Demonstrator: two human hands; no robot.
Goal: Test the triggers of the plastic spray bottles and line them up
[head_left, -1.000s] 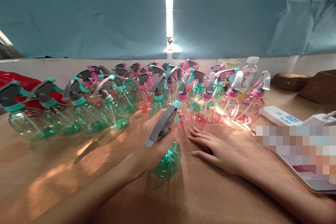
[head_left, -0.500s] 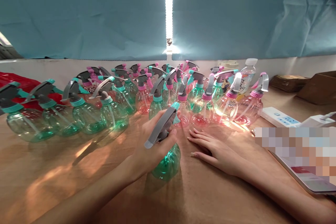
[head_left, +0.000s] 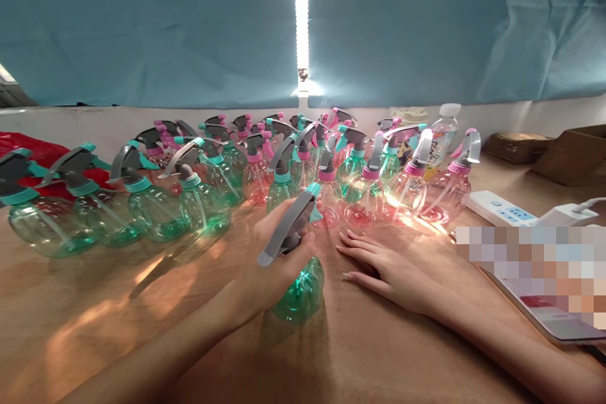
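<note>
My left hand (head_left: 274, 265) is wrapped round the neck of a green spray bottle (head_left: 303, 293) with a grey and teal trigger head. The bottle stands upright at the middle of the table, its neck hidden by my fingers. My right hand (head_left: 383, 265) lies flat on the tabletop to the right of that bottle, fingers spread, holding nothing. Just beyond its fingertips stands a pink spray bottle (head_left: 363, 203). More green spray bottles (head_left: 163, 213) form a row on the left, with several mixed pink and green ones behind.
At the right lie a white power strip (head_left: 502, 208) with a plug and a partly blurred flat device (head_left: 544, 309). Cardboard boxes (head_left: 572, 154) and a clear drink bottle (head_left: 442, 139) stand behind. A red plastic bag (head_left: 28, 145) is at far left; a teal cloth (head_left: 165, 25) hangs behind.
The whole view has shifted very slightly. Both hands and the held spray bottle keep their places on the table.
</note>
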